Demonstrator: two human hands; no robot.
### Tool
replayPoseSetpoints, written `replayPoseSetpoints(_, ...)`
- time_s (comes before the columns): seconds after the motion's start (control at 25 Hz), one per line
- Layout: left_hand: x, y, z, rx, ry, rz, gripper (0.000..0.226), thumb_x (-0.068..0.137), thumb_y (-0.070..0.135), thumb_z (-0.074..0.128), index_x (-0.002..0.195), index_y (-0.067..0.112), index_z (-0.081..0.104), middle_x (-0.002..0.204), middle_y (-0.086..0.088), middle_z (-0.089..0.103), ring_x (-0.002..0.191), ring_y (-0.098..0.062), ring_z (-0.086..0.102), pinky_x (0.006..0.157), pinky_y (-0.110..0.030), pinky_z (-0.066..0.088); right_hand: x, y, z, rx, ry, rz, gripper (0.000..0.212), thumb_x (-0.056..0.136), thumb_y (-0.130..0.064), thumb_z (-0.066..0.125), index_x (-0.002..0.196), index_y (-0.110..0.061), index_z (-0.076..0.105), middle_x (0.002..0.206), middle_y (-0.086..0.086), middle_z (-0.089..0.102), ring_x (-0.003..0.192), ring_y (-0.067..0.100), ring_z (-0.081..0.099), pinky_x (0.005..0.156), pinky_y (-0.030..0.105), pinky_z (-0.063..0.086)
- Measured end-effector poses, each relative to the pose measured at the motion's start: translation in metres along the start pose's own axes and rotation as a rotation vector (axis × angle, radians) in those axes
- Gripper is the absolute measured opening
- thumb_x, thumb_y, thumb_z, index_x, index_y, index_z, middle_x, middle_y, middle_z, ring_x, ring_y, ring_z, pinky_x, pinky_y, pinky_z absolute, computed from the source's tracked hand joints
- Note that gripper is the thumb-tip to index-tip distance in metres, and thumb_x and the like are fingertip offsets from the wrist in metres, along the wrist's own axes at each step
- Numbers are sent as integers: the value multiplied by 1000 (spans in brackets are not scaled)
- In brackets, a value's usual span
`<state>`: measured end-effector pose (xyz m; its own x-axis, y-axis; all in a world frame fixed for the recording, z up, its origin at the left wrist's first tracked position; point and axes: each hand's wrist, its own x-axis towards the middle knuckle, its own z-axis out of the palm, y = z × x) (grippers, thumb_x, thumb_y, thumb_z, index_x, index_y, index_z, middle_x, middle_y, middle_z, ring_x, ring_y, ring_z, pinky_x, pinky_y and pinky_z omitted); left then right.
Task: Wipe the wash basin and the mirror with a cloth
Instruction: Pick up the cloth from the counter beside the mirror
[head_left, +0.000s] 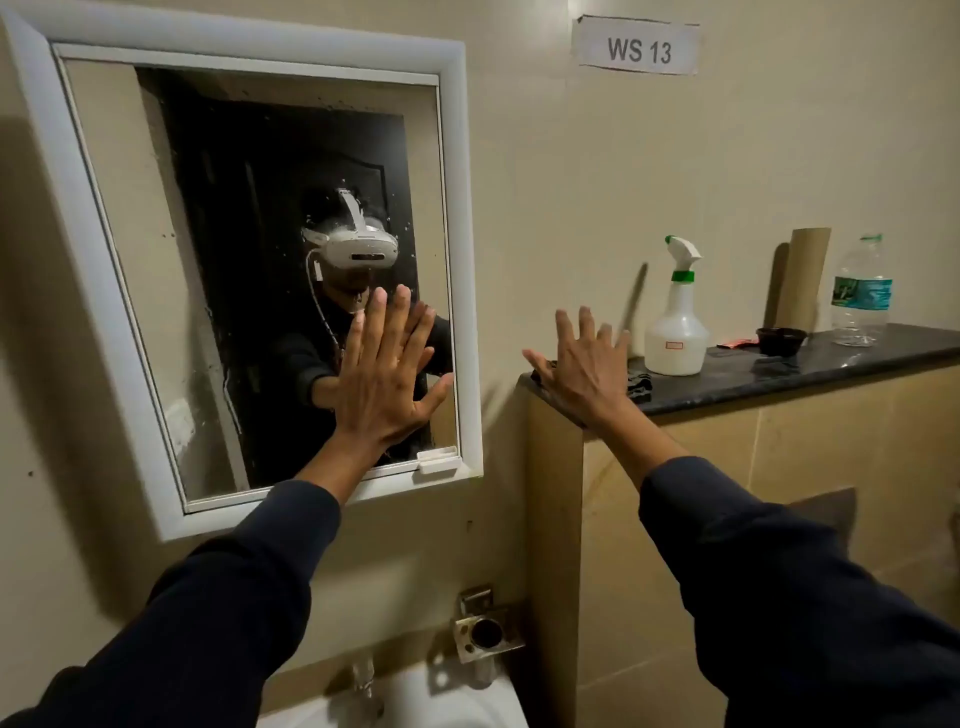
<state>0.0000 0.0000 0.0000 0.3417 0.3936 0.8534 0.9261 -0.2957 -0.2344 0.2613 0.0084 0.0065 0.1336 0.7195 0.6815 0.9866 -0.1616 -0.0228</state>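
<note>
A white-framed mirror (218, 322) hangs on the wall at the left, its glass spotted with droplets. My left hand (387, 374) is raised in front of its lower right part, fingers spread, holding nothing. My right hand (584, 364) is raised with fingers spread over the left end of a dark stone ledge (831, 364), holding nothing. A dark cloth (638, 385) lies on the ledge just right of that hand. The white wash basin (441, 701) shows at the bottom edge, with its tap (363, 680) behind it.
On the ledge stand a white spray bottle (677, 322), a cardboard tube (802, 280), a small black bowl (781, 340) and a clear water bottle (860, 291). A metal wall holder (485, 631) sticks out above the basin. A paper label (639, 49) reads WS 13.
</note>
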Motion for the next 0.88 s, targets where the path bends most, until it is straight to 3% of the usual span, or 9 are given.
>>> replayPoseSetpoints(0.16, -4, 8, 17, 44, 8, 49, 79, 92, 62, 34, 155, 17, 20, 163, -15, 13, 152, -34, 9, 120, -54, 16, 8, 33, 12, -44, -239, 140, 81, 81, -81, 35, 130, -18, 45, 119, 11, 61, 104, 34, 59, 86, 43, 44)
replayPoseSetpoints(0.24, -7, 7, 23, 60, 7, 59, 78, 93, 62, 35, 155, 17, 22, 163, -15, 14, 151, -35, 10, 119, -54, 17, 10, 39, 12, -34, -311, 119, 80, 75, -87, 37, 115, -20, 56, 104, 6, 66, 93, 27, 61, 74, 35, 42)
replayPoseSetpoints(0.36, -8, 5, 28, 91, 12, 70, 78, 93, 61, 35, 155, 16, 23, 163, -16, 15, 151, -36, 10, 119, -55, 18, 17, 43, 13, -65, -328, 64, 86, 68, -93, 37, 101, -18, 62, 103, 6, 63, 94, 28, 60, 73, 34, 42)
replayPoseSetpoints(0.44, -8, 7, 24, 92, 3, 53, 77, 93, 62, 35, 154, 16, 24, 163, -16, 15, 151, -36, 11, 119, -55, 18, 20, 45, 10, -4, -345, 29, 71, 75, -83, 47, 96, -17, 61, 104, 6, 61, 91, 28, 60, 70, 33, 45)
replayPoseSetpoints(0.52, -8, 6, 19, 94, 13, 63, 77, 93, 62, 35, 154, 15, 25, 163, -16, 16, 151, -37, 12, 119, -56, 18, 21, 44, 7, 39, -319, -33, 43, 87, -58, 55, 88, -15, 56, 100, 7, 65, 80, 26, 57, 63, 31, 45)
replayPoseSetpoints(0.6, -11, 4, 11, 94, 19, 68, 77, 93, 61, 37, 154, 14, 26, 162, -17, 16, 151, -37, 12, 119, -56, 18, 15, 37, 2, 84, -233, -34, 29, 90, -40, 55, 83, -12, 54, 92, 10, 67, 74, 25, 56, 59, 32, 45)
replayPoseSetpoints(0.72, -16, -5, -2, 82, 48, 45, 77, 93, 59, 40, 154, 14, 27, 162, -17, 17, 151, -37, 12, 120, -55, 15, 5, 25, -1, 424, -73, 193, 35, 93, -40, 50, 96, -7, 60, 93, 10, 64, 79, 27, 60, 68, 39, 55)
replayPoseSetpoints(0.8, -25, -14, -14, 90, 52, 8, 77, 94, 60, 38, 154, 14, 24, 162, -17, 16, 151, -37, 11, 121, -53, 12, -3, 14, -11, 718, 35, 316, 38, 94, -40, 48, 108, -5, 54, 103, 11, 59, 87, 26, 59, 76, 44, 56)
replayPoseSetpoints(0.88, -38, -25, -24, 92, 64, -27, 77, 94, 59, 38, 154, 14, 23, 163, -17, 14, 151, -37, 10, 122, -52, 11, -17, 0, -24, 994, 53, 354, 31, 95, -32, 49, 112, -7, 44, 105, 7, 54, 92, 23, 56, 77, 40, 56)
